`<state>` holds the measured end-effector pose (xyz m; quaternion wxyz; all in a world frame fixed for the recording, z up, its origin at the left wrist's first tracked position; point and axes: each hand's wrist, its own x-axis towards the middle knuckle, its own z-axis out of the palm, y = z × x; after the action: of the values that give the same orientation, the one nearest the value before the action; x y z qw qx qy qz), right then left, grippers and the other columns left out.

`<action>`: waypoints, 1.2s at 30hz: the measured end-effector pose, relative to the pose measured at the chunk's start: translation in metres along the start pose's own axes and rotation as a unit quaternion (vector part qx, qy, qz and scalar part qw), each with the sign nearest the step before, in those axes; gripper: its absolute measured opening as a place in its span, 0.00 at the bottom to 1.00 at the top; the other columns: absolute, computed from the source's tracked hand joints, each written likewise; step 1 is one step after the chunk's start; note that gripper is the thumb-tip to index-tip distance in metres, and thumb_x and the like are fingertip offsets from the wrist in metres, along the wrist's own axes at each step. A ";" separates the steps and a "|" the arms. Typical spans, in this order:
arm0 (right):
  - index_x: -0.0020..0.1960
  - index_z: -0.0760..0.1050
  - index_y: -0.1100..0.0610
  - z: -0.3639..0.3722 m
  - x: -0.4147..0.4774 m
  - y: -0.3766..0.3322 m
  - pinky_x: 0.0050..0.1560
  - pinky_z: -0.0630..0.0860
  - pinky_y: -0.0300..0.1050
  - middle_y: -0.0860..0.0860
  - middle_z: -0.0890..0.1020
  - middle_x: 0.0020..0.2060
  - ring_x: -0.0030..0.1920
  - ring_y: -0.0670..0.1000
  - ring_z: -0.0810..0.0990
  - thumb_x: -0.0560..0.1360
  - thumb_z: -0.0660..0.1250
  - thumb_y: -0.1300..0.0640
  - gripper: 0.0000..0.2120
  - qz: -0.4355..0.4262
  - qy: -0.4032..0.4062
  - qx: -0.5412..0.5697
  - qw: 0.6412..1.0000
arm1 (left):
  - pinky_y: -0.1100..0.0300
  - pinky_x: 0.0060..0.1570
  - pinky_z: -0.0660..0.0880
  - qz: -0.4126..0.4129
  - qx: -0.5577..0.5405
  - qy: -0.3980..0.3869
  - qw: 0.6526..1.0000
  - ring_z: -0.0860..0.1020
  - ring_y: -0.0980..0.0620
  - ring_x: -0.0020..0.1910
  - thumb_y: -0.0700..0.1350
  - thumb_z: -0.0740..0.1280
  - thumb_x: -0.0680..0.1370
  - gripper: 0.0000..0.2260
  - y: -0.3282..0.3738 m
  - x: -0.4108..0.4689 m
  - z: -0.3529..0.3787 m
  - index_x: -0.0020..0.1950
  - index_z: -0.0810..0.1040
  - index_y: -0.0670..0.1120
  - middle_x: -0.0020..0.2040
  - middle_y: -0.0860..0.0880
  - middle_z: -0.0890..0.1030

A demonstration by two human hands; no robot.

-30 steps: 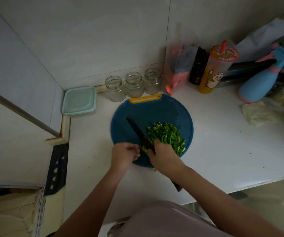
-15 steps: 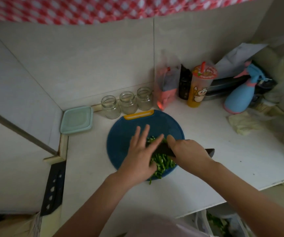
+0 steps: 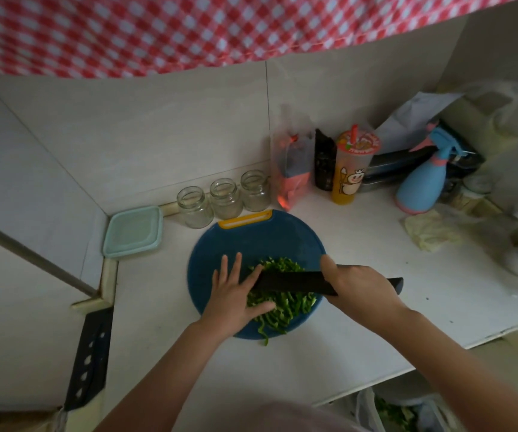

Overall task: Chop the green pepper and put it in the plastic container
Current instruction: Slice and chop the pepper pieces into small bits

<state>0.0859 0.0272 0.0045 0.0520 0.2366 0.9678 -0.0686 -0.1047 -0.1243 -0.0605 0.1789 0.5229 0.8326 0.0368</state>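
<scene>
Holding the black knife (image 3: 292, 282) by its handle: right grip (image 3: 357, 286) curled round it, blade lying across the chopped green pepper (image 3: 285, 304). Left grip (image 3: 236, 302) flat, fingers straight, resting on the strips at the blade tip. Pepper sits on the near half of the round blue cutting board (image 3: 251, 238) on the worktop (image 3: 360, 244). Farther left, in the wall corner — plastic container (image 3: 133, 230), mint lid on, beside three glass jars (image 3: 225, 202).

— Looking from where?
— From up on the head, down and forward onto the flat white counter (image 3: 370, 238).
— How near?
— Close, within arm's reach of the round blue plastic chopping board (image 3: 251, 241), facing the white tiled wall (image 3: 158, 135) under the red-and-white checked cloth (image 3: 189, 26).
</scene>
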 end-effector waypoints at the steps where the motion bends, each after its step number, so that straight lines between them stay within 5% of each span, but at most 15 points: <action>1: 0.55 0.60 0.54 0.001 -0.002 0.004 0.35 0.72 0.45 0.49 0.73 0.36 0.35 0.53 0.75 0.78 0.60 0.53 0.11 0.009 0.003 0.008 1.000 | 0.44 0.71 0.37 -0.009 -0.020 -0.003 1.000 0.30 0.43 0.72 0.80 0.33 0.58 0.51 -0.002 0.001 0.001 0.77 0.48 0.56 0.77 0.46 0.36; 4: 0.50 0.58 0.53 0.002 -0.010 0.013 0.29 0.66 0.44 0.47 0.70 0.32 0.29 0.51 0.70 0.78 0.60 0.50 0.11 0.051 0.022 0.032 0.998 | 0.46 0.72 0.39 -0.069 -0.050 -0.005 0.996 0.33 0.43 0.74 0.75 0.33 0.66 0.45 -0.007 0.006 -0.001 0.77 0.48 0.52 0.77 0.45 0.38; 7: 0.48 0.59 0.54 0.005 -0.017 0.021 0.28 0.67 0.45 0.47 0.71 0.30 0.29 0.52 0.71 0.77 0.63 0.50 0.14 0.118 0.058 0.080 0.988 | 0.46 0.74 0.42 -0.116 -0.065 -0.002 0.991 0.35 0.42 0.74 0.66 0.45 0.77 0.34 -0.014 0.007 -0.007 0.77 0.42 0.50 0.77 0.44 0.38; 10: 0.48 0.62 0.56 0.014 -0.019 0.025 0.33 0.73 0.48 0.51 0.77 0.34 0.34 0.54 0.76 0.75 0.67 0.50 0.15 0.186 0.072 0.141 0.970 | 0.45 0.72 0.40 -0.061 -0.054 -0.033 0.996 0.33 0.42 0.74 0.74 0.55 0.64 0.51 -0.016 0.004 -0.010 0.76 0.34 0.51 0.76 0.46 0.33; 13: 0.48 0.62 0.56 0.028 -0.017 0.027 0.34 0.73 0.49 0.51 0.76 0.34 0.34 0.55 0.76 0.75 0.68 0.51 0.15 0.228 0.084 0.178 0.954 | 0.44 0.71 0.37 0.013 0.000 -0.072 0.997 0.28 0.44 0.71 0.72 0.68 0.59 0.61 -0.013 -0.002 -0.003 0.74 0.30 0.52 0.73 0.48 0.28; 25: 0.47 0.61 0.59 0.071 -0.007 0.040 0.37 0.70 0.50 0.60 0.77 0.42 0.42 0.61 0.77 0.77 0.62 0.61 0.09 0.313 0.133 0.223 0.913 | 0.44 0.72 0.37 -0.006 0.020 -0.033 0.999 0.31 0.44 0.73 0.67 0.70 0.64 0.59 -0.003 -0.002 0.014 0.73 0.28 0.49 0.75 0.47 0.30; 32: 0.50 0.63 0.61 0.077 0.001 0.045 0.39 0.67 0.51 0.60 0.73 0.49 0.47 0.63 0.76 0.80 0.55 0.64 0.01 0.308 0.092 0.192 0.927 | 0.44 0.72 0.44 -0.057 -0.097 -0.083 0.990 0.38 0.42 0.75 0.55 0.72 0.70 0.50 0.004 0.007 -0.006 0.76 0.37 0.52 0.77 0.47 0.37; 36: 0.56 0.65 0.64 0.079 0.010 0.040 0.41 0.69 0.53 0.61 0.68 0.54 0.49 0.63 0.76 0.79 0.53 0.66 0.07 0.294 0.072 0.169 0.938 | 0.55 0.72 0.51 -0.030 -0.191 0.102 0.976 0.52 0.46 0.76 0.43 0.67 0.77 0.21 -0.001 0.008 -0.023 0.69 0.71 0.48 0.76 0.45 0.59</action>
<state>0.1013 0.0539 -0.0793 -0.0402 0.5205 0.8303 -0.1952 -0.1160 -0.1149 -0.0408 0.1903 0.4475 0.8393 0.2430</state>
